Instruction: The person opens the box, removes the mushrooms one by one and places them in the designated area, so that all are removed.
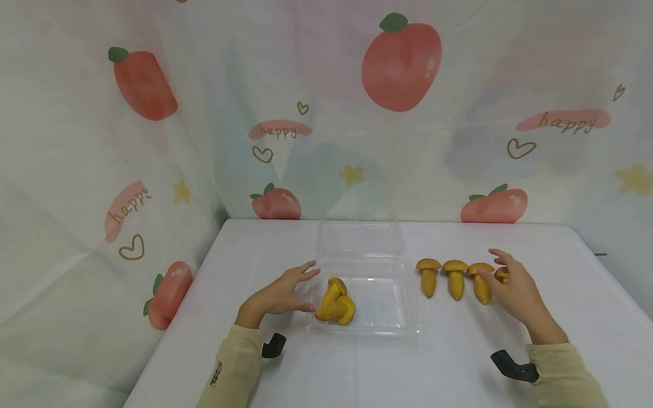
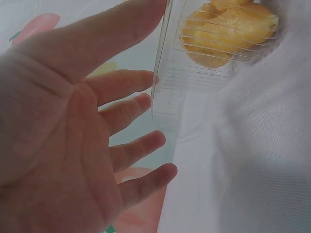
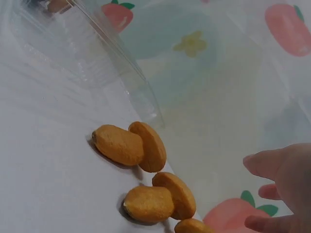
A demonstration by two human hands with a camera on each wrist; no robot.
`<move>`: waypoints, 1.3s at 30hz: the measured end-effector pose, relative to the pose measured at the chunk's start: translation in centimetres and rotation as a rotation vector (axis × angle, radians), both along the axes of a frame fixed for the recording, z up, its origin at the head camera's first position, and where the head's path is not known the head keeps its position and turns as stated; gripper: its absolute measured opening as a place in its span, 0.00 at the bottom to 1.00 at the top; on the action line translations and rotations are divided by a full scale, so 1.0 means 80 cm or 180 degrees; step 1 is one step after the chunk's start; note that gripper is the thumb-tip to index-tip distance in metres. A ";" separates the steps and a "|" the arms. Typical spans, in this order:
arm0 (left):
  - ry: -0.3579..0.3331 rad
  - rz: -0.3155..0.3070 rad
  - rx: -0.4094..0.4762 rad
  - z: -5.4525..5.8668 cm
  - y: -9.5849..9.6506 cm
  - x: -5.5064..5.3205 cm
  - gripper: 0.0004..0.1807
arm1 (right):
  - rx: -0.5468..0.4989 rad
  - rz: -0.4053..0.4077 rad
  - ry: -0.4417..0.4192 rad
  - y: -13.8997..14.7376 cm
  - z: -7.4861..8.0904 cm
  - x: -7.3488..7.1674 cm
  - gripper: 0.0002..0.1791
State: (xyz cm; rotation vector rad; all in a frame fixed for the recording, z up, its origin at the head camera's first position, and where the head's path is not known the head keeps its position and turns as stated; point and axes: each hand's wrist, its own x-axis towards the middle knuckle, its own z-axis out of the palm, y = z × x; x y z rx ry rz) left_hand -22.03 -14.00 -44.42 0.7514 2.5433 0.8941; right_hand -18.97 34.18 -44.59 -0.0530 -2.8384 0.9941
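Two yellow toy-like mushrooms [image 1: 336,309] lie overlapping in the left part of a clear plastic clamshell box [image 1: 382,303], whose lid [image 1: 359,241] is folded back. My left hand [image 1: 278,293] is beside the box's left side, its fingers spread and holding nothing; the left wrist view shows the fingertips close to the wall, but contact is unclear. Several more mushrooms [image 1: 456,280] form a row right of the box, caps away from me. Over the row's right end hovers my right hand [image 1: 520,292], fingers apart, partly hiding the last mushroom [image 1: 502,274].
A white-covered table [image 1: 357,368] carries everything. Behind it and along its left side hangs a pale cloth [image 1: 326,73] printed with peaches, hearts and lettering. A black curved piece [image 1: 512,368] sticks out from the right sleeve, and another [image 1: 274,345] from the left.
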 end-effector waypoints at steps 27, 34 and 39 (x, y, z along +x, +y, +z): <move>-0.0085 0.0045 0.0040 0.004 0.002 0.003 0.47 | -0.0098 0.0977 0.0418 -0.100 0.000 0.017 0.31; -0.0097 0.0072 0.0035 0.002 0.000 0.001 0.47 | -0.0104 0.1130 0.0495 -0.122 0.003 0.019 0.29; -0.0098 0.0037 0.0044 0.001 0.001 0.000 0.47 | -0.0130 0.1201 0.0457 -0.135 0.000 0.024 0.29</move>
